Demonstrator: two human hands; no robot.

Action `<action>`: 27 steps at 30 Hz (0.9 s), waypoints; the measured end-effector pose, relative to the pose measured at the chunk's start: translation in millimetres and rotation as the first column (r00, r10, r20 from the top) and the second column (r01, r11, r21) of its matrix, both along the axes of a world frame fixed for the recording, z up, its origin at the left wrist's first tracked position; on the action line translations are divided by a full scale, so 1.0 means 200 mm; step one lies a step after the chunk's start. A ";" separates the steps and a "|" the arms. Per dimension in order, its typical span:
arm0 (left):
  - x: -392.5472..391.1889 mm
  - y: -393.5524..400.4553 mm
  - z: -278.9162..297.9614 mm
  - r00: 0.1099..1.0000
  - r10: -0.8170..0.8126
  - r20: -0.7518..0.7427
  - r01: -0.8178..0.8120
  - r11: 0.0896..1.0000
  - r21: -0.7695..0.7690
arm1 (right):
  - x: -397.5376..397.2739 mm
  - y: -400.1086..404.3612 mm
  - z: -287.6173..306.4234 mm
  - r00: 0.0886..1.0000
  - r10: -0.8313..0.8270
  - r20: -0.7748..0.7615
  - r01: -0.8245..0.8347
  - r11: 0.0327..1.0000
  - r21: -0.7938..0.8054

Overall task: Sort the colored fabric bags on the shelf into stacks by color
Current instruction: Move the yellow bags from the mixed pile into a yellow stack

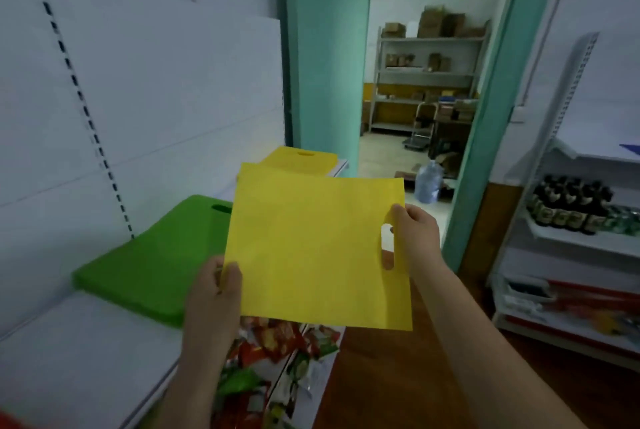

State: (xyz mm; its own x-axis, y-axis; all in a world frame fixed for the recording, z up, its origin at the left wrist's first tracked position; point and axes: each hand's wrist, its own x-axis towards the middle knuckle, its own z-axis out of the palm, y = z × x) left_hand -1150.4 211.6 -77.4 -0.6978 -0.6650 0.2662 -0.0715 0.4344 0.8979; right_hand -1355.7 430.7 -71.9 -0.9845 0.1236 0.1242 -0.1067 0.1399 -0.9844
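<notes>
A yellow bag (pixel 311 248) hangs flat in the air in front of the white shelf (pixel 69 352), held by both hands. The left hand (pixel 214 293) pinches its lower left edge, thumb on the front face. The right hand (pixel 412 231) grips the right edge beside the cut-out handle (fingers behind the fabric). On the shelf lie a green stack (pixel 156 262) and, further back, a yellow stack (pixel 298 158)

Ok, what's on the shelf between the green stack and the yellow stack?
In the head view, only bare white shelf shows between the green stack and the yellow stack; the held yellow bag hides the rest.
</notes>
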 end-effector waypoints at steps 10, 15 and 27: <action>-0.99 -0.14 0.10 0.996 0.010 0.083 -0.022 0.990 0.141 | -1.20 -0.15 0.08 0.992 0.085 -0.088 -0.033 0.876 0.481; -1.41 -0.21 0.05 0.984 0.138 0.114 -0.149 0.984 0.098 | -1.80 -0.36 -0.01 0.977 0.207 -0.048 -0.140 0.798 0.586; -2.15 -0.22 -0.14 0.809 0.483 0.335 -0.551 0.822 0.146 | -2.80 -1.11 -0.07 0.698 0.716 -0.015 -0.541 0.541 0.644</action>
